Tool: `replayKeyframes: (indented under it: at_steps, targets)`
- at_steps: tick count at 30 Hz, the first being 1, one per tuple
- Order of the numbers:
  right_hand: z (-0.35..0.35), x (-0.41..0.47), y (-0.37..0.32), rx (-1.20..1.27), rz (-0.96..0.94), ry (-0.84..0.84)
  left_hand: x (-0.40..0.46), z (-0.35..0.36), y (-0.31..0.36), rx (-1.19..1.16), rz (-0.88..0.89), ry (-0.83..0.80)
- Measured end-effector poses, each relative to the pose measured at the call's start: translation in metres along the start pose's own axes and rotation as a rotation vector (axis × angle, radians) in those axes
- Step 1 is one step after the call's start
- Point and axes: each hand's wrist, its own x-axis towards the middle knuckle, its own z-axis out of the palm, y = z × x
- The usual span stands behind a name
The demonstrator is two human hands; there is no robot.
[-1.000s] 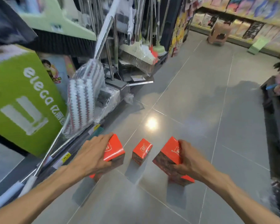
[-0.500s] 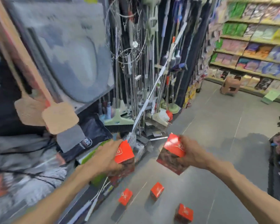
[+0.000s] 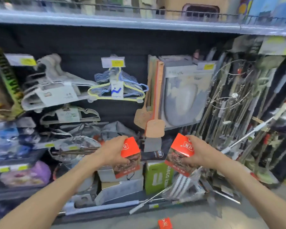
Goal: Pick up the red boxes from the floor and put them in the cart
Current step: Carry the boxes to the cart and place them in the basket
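Note:
My left hand [image 3: 113, 152] grips a red box [image 3: 128, 158] with a dark printed side, held upright at chest height. My right hand [image 3: 199, 153] grips a second red box [image 3: 180, 157], tilted a little to the left. Both boxes are in the air in front of a store shelf, about a box-width apart. A third red box [image 3: 165, 223] stands on the grey floor at the bottom edge of the view, below my right forearm. No cart is in view.
A store shelf [image 3: 139, 23] fills the view, with hangers [image 3: 117, 90], fly swatters [image 3: 154, 128] and a green carton [image 3: 156, 177]. Mop and broom handles [image 3: 238, 113] lean at the right. A white pole [image 3: 248, 136] slants across towards the floor [image 3: 196, 217].
I lifted both boxes off the floor and stood up. The view swung left from the aisle to face the shelf, and only one box on the floor remains visible.

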Motion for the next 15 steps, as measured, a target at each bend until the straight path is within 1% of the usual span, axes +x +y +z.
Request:
replayKeyframes:
  at_steps: [2,5,7,10,15]
  targets:
    - [0.009,0.027,-0.044,-0.002,-0.129,-0.037,-0.045,-0.022,-0.034,0.017,-0.116,0.030]
    - [0.031,0.058,-0.129,-0.027,-0.299,-0.087,-0.128,-0.054,-0.087,0.040,-0.304,0.091]
    - [0.049,0.071,-0.195,-0.021,-0.414,-0.120,-0.190,-0.075,-0.119,0.043,-0.437,0.109]
    - [0.082,0.080,-0.297,0.038,-0.566,-0.235,-0.289,-0.099,-0.168,0.054,-0.608,0.171]
    - [0.151,0.074,-0.475,0.018,-0.793,-0.338,-0.460,-0.123,-0.234,0.090,-0.878,0.256]
